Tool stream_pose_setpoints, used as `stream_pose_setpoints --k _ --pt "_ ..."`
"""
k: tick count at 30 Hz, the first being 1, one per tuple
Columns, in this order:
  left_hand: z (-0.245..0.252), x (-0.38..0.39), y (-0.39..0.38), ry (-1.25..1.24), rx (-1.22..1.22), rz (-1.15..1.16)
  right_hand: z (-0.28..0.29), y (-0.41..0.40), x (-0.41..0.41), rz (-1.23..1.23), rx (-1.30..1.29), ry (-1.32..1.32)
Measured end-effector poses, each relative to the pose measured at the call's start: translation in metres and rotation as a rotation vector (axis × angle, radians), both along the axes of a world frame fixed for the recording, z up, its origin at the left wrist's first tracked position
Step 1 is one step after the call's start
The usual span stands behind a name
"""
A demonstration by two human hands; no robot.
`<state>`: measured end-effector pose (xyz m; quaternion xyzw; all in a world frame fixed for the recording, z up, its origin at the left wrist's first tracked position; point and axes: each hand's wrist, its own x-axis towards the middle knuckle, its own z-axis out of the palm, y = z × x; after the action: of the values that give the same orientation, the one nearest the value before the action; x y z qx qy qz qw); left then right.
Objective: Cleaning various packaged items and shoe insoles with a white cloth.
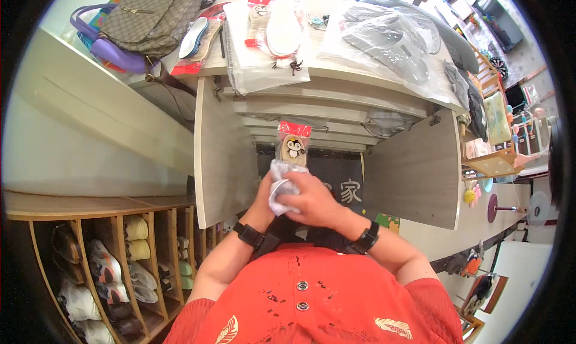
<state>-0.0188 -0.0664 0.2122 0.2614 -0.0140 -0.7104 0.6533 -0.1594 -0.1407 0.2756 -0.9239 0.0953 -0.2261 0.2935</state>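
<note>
A clear packet of insoles (pixel 294 148), with a red top and a penguin picture, points away from me in front of the open cabinet. A crumpled white cloth (pixel 281 186) covers its lower end. My right hand (pixel 310 198) grips the cloth from the right, fingers curled into its folds. At the left side, my left hand (pixel 264 195) supports the packet from behind; the cloth hides most of its fingers, so its exact grip is not visible.
Two cabinet doors (pixel 227 155) (pixel 411 168) stand open on either side. On the top (pixel 324 69) lie packed insoles (pixel 198 38), a white insole (pixel 284 27), bagged grey slippers (pixel 387 42) and a brown backpack (pixel 150 20). A shoe rack (pixel 117 254) stands at left.
</note>
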Motion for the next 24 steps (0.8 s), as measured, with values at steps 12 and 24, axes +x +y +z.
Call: stream_pose_setpoints --k 12,24 --pt "0.035 -0.029 -0.005 -0.177 0.061 -0.33 -0.072 -0.131 -0.035 -0.777 0.057 0.199" --pt "0.009 -0.027 -0.007 -0.316 0.157 -0.34 0.007 -0.047 -0.032 -0.186 -0.091 -0.091"
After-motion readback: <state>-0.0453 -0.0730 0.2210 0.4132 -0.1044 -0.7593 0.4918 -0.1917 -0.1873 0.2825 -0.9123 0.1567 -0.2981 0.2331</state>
